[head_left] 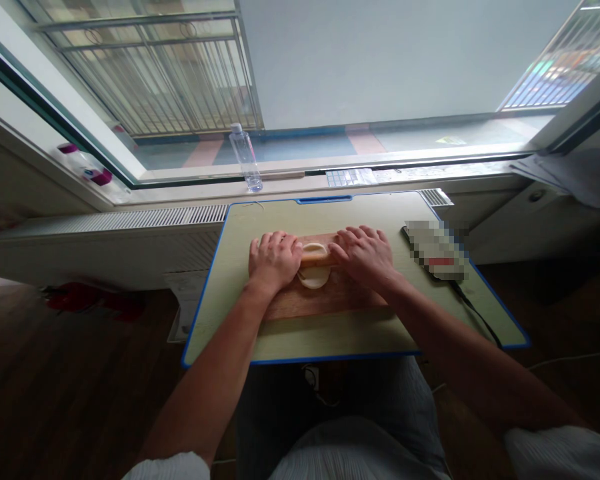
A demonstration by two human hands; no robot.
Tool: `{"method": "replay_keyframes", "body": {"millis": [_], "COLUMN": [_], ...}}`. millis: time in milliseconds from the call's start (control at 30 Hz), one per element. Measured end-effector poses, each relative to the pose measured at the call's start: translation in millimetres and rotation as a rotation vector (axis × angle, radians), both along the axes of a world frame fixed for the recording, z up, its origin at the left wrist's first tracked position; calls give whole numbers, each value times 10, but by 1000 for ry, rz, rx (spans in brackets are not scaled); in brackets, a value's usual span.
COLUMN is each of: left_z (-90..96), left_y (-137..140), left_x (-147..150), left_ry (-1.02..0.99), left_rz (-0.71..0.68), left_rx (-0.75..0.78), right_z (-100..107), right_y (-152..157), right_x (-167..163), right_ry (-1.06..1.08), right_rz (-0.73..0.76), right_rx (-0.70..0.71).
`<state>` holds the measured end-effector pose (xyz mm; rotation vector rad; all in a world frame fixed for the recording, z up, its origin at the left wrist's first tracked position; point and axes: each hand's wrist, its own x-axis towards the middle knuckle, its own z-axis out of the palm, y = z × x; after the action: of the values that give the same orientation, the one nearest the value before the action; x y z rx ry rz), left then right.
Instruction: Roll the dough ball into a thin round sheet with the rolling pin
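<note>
The rolling pin [316, 259] was covered at both ends by the left hand [275, 260] and right hand [365, 255] — whether clenched could not be told — across dough [314, 279] on the wooden board [325, 305]. Uneven thinning was risked if one side were pressed harder.

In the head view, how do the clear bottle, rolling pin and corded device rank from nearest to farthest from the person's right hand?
1. Rolling pin: touching the right hand.
2. Corded device: to the hand's right, apart.
3. Clear bottle: on the windowsill, ahead and left.
</note>
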<state>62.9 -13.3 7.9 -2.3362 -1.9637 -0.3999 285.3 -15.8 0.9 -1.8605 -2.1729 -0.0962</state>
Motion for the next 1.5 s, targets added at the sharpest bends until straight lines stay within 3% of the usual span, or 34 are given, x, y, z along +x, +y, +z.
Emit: {"method": "replay_keyframes", "body": {"millis": [667,1500], "left_z": [-65,-95], "left_y": [-147,-405], "left_x": [-9,-7], "left_ry": [-30,-59], "left_rz": [-8,-6], "left_rx": [63,50], "right_z": [-105,-148], "right_y": [-140,-390], "right_x": [20,44], "right_ry": [17,63], "right_rz": [14,33], "right_rx": [89,73]}}
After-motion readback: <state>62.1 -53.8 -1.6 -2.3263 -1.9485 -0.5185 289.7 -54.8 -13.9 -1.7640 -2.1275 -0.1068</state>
